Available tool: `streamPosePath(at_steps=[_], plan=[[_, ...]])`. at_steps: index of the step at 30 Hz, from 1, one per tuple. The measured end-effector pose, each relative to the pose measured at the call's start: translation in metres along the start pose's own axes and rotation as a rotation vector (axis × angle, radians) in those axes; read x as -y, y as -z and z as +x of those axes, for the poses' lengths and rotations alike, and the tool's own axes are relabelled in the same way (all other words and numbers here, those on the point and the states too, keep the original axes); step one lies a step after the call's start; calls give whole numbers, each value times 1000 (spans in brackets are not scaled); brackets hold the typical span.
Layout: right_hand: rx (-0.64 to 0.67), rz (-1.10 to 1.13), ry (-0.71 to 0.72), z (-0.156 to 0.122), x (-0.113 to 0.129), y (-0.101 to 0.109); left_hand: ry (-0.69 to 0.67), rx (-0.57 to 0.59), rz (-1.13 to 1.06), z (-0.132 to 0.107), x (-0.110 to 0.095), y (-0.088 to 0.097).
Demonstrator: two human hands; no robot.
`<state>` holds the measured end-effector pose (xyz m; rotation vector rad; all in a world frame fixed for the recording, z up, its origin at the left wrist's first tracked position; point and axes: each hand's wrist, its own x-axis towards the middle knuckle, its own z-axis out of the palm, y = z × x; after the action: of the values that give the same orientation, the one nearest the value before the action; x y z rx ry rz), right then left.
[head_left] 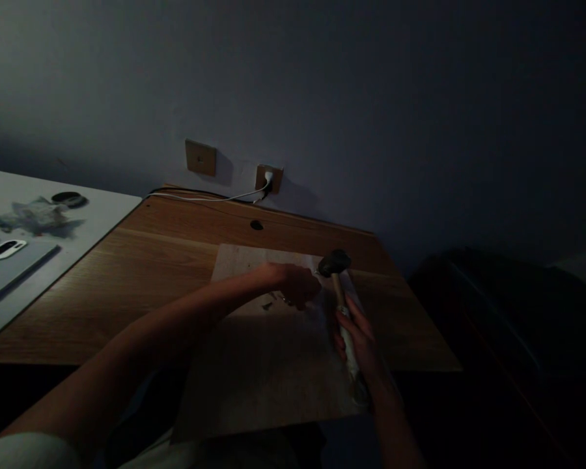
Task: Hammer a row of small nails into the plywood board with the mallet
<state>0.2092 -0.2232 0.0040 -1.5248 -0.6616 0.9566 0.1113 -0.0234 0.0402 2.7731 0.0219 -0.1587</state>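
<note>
My right hand point(359, 332) is wrapped round the handle of a hammer point(346, 339), which has a dark head and a pale wrapping on its lower grip. The hammer head hovers close to the fingertips of my left hand point(295, 283), near the far right corner of a thin wooden board point(268, 365). The left hand's fingers are curled and pinched together low over the board; what they hold is too small and dark to make out. A few small metal pieces point(267, 305), perhaps nails or screws, lie on the board beside that hand.
The board rests on a wooden desk point(166, 260) and overhangs its front edge. A wall socket point(269, 178) with a plugged-in white cable point(215, 198) is behind. On the left, a white table point(110, 205) bears a plastic bag point(39, 213), a dark round object point(68, 198) and a grey flat case point(24, 264).
</note>
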Motion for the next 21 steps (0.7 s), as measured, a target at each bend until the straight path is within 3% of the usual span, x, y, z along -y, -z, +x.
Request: streamPosePath(at_steps=[3, 8, 14, 21], plan=[[10, 1, 17, -1, 2, -1, -92, -50, -45, 2, 8, 5], [18, 25, 39, 0, 3, -1, -108, -127, -306, 0, 46, 15], [38, 9, 48, 1, 3, 1, 123, -432, -233, 5, 79, 1], [24, 5, 52, 0, 3, 0, 49, -388, -277, 9, 80, -9]])
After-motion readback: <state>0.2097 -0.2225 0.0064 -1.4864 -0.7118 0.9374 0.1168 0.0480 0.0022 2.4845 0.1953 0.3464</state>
